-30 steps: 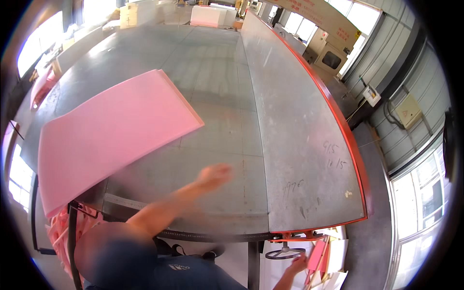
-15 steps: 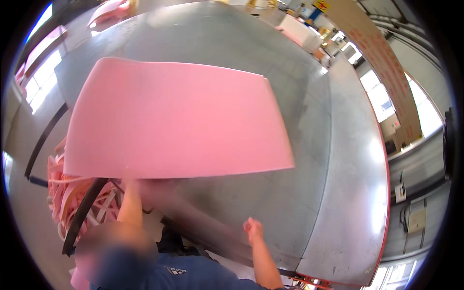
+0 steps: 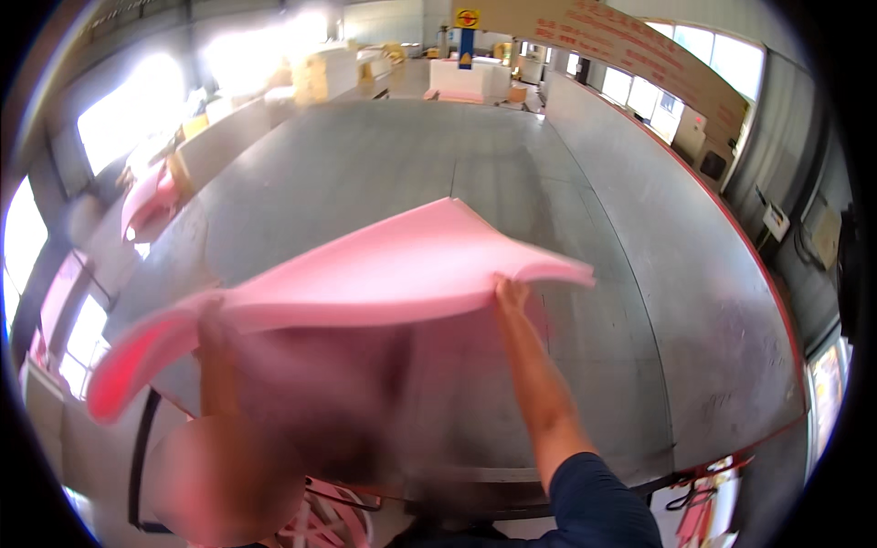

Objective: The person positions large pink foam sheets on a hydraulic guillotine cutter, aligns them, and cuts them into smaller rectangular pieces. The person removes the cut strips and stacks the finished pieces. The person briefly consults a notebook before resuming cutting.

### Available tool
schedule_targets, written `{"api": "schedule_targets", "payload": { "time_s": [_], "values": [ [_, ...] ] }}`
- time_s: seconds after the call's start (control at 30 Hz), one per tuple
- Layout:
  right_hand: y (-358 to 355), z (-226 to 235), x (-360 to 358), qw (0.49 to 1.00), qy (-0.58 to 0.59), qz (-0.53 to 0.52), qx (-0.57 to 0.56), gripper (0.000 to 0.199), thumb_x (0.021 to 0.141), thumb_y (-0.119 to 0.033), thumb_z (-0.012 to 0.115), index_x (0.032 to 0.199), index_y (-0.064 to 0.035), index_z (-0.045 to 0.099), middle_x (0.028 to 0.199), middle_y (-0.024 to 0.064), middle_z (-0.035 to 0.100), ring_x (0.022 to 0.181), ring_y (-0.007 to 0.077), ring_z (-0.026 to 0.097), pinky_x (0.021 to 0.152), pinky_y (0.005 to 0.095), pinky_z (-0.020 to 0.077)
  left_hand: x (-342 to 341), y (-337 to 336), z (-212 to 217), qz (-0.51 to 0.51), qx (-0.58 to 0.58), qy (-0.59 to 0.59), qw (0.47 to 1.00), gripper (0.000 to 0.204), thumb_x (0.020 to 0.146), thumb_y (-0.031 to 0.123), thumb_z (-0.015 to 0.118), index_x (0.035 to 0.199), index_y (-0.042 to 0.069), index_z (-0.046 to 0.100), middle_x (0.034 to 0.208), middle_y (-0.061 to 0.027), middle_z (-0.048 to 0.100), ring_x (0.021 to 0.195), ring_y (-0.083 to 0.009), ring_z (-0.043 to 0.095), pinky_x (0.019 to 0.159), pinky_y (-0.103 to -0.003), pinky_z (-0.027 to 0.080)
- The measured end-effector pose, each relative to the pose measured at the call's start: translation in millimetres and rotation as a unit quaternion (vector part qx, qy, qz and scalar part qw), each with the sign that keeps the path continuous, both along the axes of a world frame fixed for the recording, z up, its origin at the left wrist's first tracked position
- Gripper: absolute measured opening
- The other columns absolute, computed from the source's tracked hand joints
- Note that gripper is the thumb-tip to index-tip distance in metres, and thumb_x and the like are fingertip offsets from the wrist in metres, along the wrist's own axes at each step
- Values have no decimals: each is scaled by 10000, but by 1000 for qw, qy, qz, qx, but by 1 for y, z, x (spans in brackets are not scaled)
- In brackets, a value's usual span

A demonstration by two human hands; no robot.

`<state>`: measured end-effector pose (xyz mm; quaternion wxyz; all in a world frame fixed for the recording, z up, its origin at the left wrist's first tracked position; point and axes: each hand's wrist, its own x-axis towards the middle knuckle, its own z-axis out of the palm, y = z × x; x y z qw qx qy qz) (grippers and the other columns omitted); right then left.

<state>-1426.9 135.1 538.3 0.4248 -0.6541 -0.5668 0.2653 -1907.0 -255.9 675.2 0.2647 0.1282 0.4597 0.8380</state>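
Observation:
A wide pink foam sheet (image 3: 365,274) is bent and raised above a grey metal table (image 3: 512,164). Its near edge runs between my two hands, and its left end curls downward. With my right hand (image 3: 512,290) I grip that edge toward the right end, fingers wrapped over it. At the left part of the same edge is my left hand (image 3: 212,320), smeared by motion but closed on the foam. Below the sheet a blurred pinkish reflection hides detail on the tabletop.
Pink foam offcuts (image 3: 327,516) lie in a heap below the table's near edge. A black bent bar (image 3: 137,457) stands at the left. Along the right runs a metal side panel (image 3: 630,210) with a red edge. Foam blocks (image 3: 329,73) stand at the back.
My right hand, apart from the foam before, now grips its near edge. The sheet has gone from nearly flat to bent, its left end drooping. The view has turned toward the far end.

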Motion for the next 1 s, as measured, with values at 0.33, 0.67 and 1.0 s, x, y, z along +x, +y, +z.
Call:
{"api": "schedule_targets", "payload": {
  "time_s": [0.33,0.67,1.0],
  "values": [
    [-300,119,212,841,506,-70,177,343,919,-116,692,1189,72,595,1152,164,636,1082,242,616,974,358,498,155,-127,-86,-289,295,32,910,624,982,370,480,1488,21,374,1514,-159,406,1377,-322,409,1123,-491,352],
    [-315,-162,327,866,364,-339,-38,649,811,-334,817,1185,136,569,1161,222,648,1083,279,611,926,404,483,288,5,-254,-242,-99,-106,959,357,921,232,577,1220,40,602,1165,-118,666,1073,-287,649,922,-453,556],
    [-266,-175,406,863,270,-427,21,601,827,-186,772,1262,88,460,1221,220,586,1088,315,605,926,443,506,322,14,-217,-213,-209,-54,953,431,967,252,629,1323,25,546,1211,-131,656,1078,-291,653,917,-441,564]
  ]
}}
